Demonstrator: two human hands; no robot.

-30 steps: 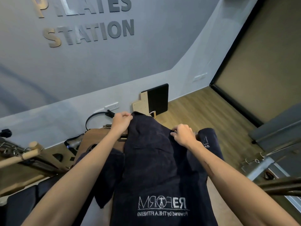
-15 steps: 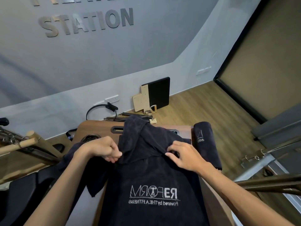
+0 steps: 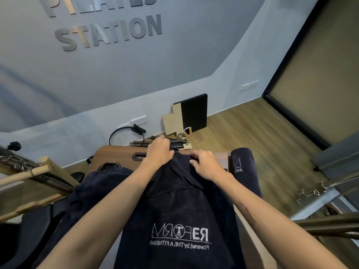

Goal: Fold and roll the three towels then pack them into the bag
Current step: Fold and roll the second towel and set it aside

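A dark navy towel point(image 3: 174, 210) with a white mirrored logo lies lengthwise over a wooden box point(image 3: 116, 152) in front of me. My left hand point(image 3: 158, 152) grips its far edge on the left, fingers curled over the cloth. My right hand point(image 3: 206, 165) pinches the same far edge on the right, close beside the left. A second navy towel point(image 3: 242, 167), folded narrow, lies along the box's right side. More dark towel cloth point(image 3: 93, 191) hangs bunched off the left side under my left forearm.
A black ring point(image 3: 124, 133) and a wood-and-black board point(image 3: 186, 115) lean at the wall beyond the box. Wooden bars point(image 3: 29, 171) and a black pad point(image 3: 29, 220) are to the left. A metal frame with hooks point(image 3: 320, 193) stands to the right on the wood floor.
Half a second ago both hands held the towel's end nearer to me. They have now carried it forward to the far end of the box and lie closer together.
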